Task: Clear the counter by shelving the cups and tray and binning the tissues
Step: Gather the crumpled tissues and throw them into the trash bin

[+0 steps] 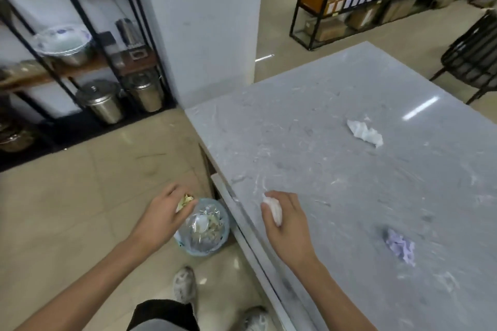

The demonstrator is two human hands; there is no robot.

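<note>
My left hand (pixel 166 209) holds a crumpled yellowish tissue (pixel 185 201) just above the left rim of the small blue bin (pixel 223 236), which stands on the floor against the counter and is lined with a clear bag full of scraps. My right hand (pixel 285 220) is closed around a white tissue (pixel 273 208) over the near left edge of the grey counter (pixel 309 148). A crumpled white tissue (pixel 364 132) lies further back on the counter. A lilac tissue (pixel 400 246) lies to the right of my right hand.
A black metal shelf (pixel 80 35) at the left carries a patterned bowl (pixel 63 41), steel canisters (pixel 103 101) and pots. A white pillar (pixel 204 21) stands behind the counter's far corner. Another rack (pixel 363 2) and a black wire chair (pixel 473 54) are beyond. My shoes (pixel 185 285) are on the tiled floor.
</note>
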